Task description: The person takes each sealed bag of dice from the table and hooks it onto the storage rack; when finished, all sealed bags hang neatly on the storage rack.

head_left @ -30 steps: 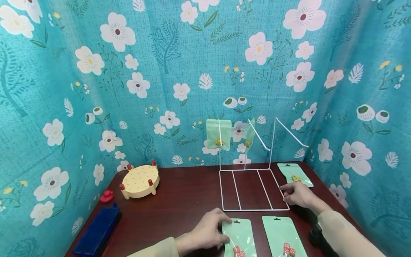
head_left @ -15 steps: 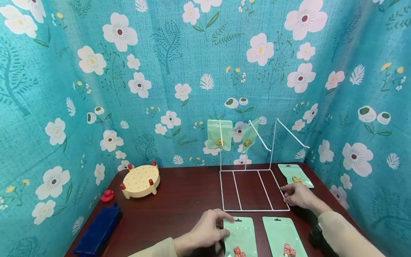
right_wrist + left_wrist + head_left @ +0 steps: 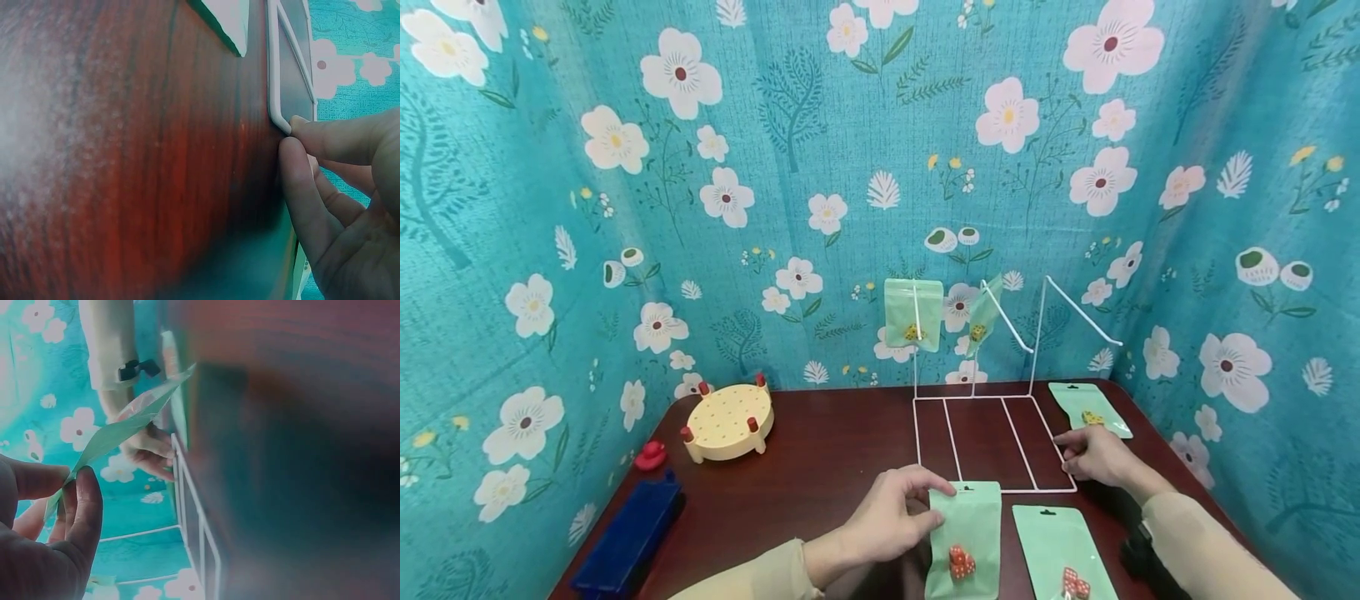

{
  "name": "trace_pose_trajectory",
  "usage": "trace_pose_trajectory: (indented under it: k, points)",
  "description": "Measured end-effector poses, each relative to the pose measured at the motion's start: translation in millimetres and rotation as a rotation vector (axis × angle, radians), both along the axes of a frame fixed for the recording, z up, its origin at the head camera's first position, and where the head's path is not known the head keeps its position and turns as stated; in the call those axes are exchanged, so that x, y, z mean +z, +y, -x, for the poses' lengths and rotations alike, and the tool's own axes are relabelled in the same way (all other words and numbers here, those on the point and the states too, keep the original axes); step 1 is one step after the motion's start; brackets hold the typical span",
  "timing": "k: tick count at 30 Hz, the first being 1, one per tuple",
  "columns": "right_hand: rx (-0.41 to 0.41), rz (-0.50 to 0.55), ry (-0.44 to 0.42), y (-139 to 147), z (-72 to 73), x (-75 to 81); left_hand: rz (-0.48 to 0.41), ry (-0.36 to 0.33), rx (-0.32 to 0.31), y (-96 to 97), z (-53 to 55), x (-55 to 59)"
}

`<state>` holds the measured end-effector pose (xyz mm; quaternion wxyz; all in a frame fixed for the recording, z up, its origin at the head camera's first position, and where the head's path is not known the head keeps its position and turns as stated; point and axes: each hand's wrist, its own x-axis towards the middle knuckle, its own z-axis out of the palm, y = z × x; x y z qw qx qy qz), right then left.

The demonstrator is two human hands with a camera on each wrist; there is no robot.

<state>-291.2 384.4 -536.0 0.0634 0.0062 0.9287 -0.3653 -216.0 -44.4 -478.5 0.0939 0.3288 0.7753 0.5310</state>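
My left hand (image 3: 891,517) pinches the top left edge of a light green zip bag (image 3: 973,521) with red dice (image 3: 961,562) inside. In the left wrist view the bag (image 3: 119,432) is seen almost edge-on between thumb and fingers, raised off the table. Over at the white wire rack (image 3: 1041,491), my right hand (image 3: 1101,458) grips the base wire at the front right corner. The right wrist view shows thumb and finger pinching that wire (image 3: 274,81). Two green bags with yellow dice hang from the rack, one on the left hook (image 3: 898,312), one on the middle hook (image 3: 981,312).
Another bag with red dice (image 3: 1052,542) lies on the table before the rack. A bag with yellow dice (image 3: 1078,400) lies right of it. Leftward are a cream round peg stand (image 3: 730,421), a red duck (image 3: 651,456) and a blue box (image 3: 628,537). Flowered curtains surround the table.
My left hand has lifted the red-dice bag upward and slightly right, from lying on the table to standing up. The bag on the middle hook has swung. My right hand stays on the rack.
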Motion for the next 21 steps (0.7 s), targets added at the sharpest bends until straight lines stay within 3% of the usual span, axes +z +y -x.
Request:
trace_pose_trajectory:
  k: [15, 21]
  points:
    - [-0.001, 0.001, -0.007, -0.8, -1.3, 2.0, 0.001, 0.226, 0.069, 10.6, 14.1, 41.5]
    - [0.006, 0.008, -0.006, -0.2, -1.7, 2.0, -0.027, 0.242, 0.088, 16.2, 19.1, 59.1]
